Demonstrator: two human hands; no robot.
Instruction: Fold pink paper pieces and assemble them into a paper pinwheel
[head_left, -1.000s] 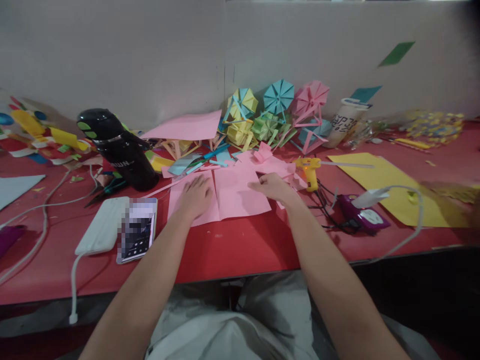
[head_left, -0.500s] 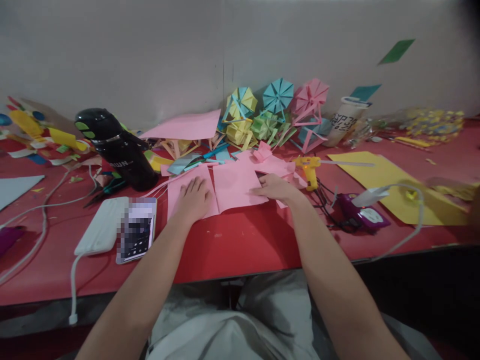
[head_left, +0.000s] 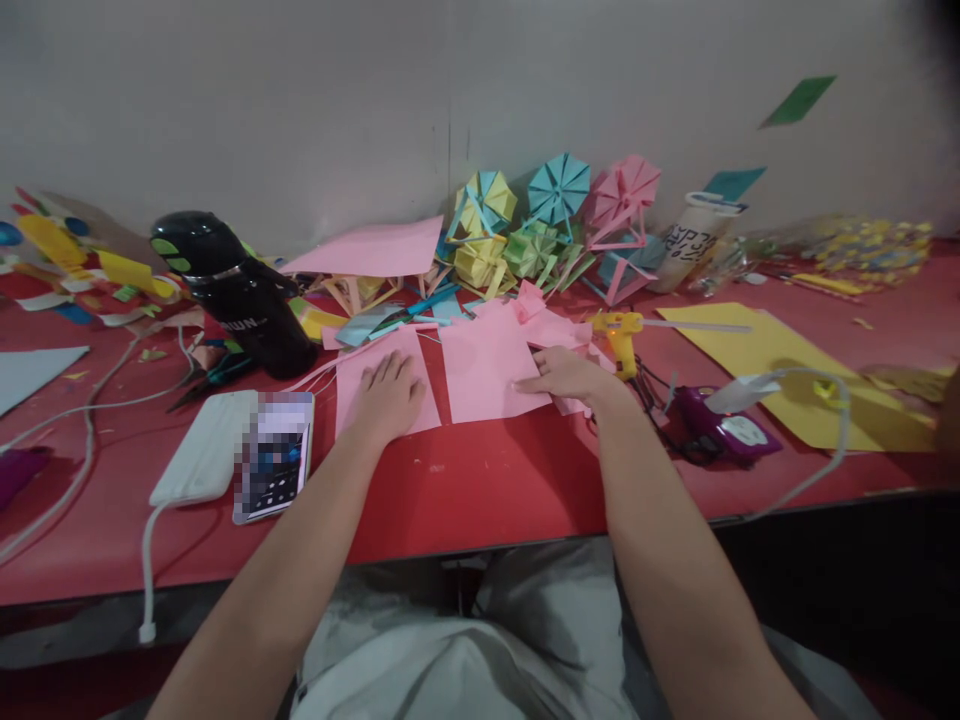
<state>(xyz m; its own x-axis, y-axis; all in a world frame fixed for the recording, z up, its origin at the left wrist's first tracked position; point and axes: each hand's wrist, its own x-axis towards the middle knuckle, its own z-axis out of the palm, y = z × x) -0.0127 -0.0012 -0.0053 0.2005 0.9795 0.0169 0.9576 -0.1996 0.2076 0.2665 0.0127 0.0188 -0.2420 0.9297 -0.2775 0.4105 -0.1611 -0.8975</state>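
My left hand [head_left: 390, 393] lies flat with its fingers stretched out, pressing a pink sheet of paper [head_left: 351, 372] to the red table. To its right is a second pink sheet [head_left: 484, 365], with a narrow strip of red tabletop between the two. My right hand [head_left: 562, 378] grips this sheet at its right edge, the thumb on top and the other fingers partly hidden. Behind the sheets lie folded pink paper pieces [head_left: 551, 328]. A yellow glue gun [head_left: 621, 340] rests just beyond my right hand.
A black bottle [head_left: 251, 315], a white power bank [head_left: 206, 448] and a phone [head_left: 276, 455] stand left of my arm. Folded paper umbrellas [head_left: 559, 190] line the wall. At right are a purple power socket [head_left: 724, 425], yellow paper [head_left: 795, 375] and a cup [head_left: 694, 240].
The right pink sheet has moved right with my right hand, widening the gap between the two sheets. My left hand has stayed in place on its sheet.
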